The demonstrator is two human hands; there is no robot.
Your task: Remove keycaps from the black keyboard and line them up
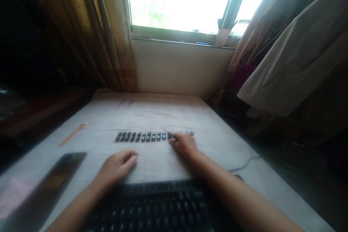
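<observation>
My right hand is closed at the right part of a double row of small dark keycaps. From its fingers a thin, two-pronged wire-like tool points up and left over the caps. The hand hides some caps at that end. My left hand rests on the cloth below the left half of the row, its fingers loosely curled and a gap showing between thumb and forefinger. I see nothing held in it. Under my forearms lies a black keyboard, partly covered by them.
A dark phone-like slab and an orange strip lie on the pale cloth at left. A cable runs off right. Beyond are a window, a curtain and hanging clothes.
</observation>
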